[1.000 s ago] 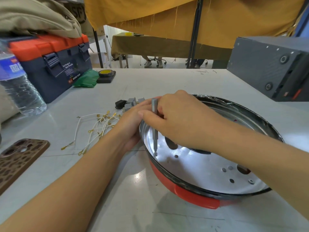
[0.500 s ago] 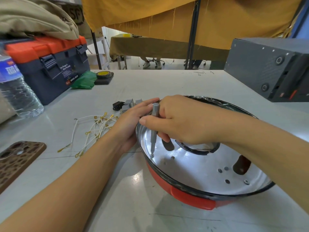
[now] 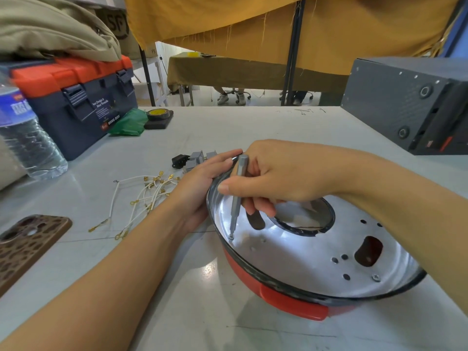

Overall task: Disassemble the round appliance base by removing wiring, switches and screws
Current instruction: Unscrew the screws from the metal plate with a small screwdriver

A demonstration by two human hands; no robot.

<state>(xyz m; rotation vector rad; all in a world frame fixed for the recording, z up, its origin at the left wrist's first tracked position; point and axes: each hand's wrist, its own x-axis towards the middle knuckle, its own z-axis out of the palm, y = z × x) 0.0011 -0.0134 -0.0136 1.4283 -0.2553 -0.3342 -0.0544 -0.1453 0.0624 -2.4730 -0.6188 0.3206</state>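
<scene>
The appliance base (image 3: 291, 304) in front of me is red on its outer wall, with a black rim and a shiny silver inner plate. The screwdriver bit (image 3: 237, 191) I hold is plain grey metal. On the pale grey table (image 3: 228, 127), the loose wires (image 3: 141, 196) are white with gold terminals, and the switches (image 3: 196, 158) are grey beside a black one. My phone case (image 3: 22, 247) is brown with a darker spotted pattern. The toolbox (image 3: 76, 97) is navy with an orange lid; next to it lie a green bag (image 3: 129, 124) and a yellow tape roll (image 3: 158, 113). The curtain (image 3: 329, 26) is mustard yellow, the box at right (image 3: 405, 102) dark grey.
</scene>
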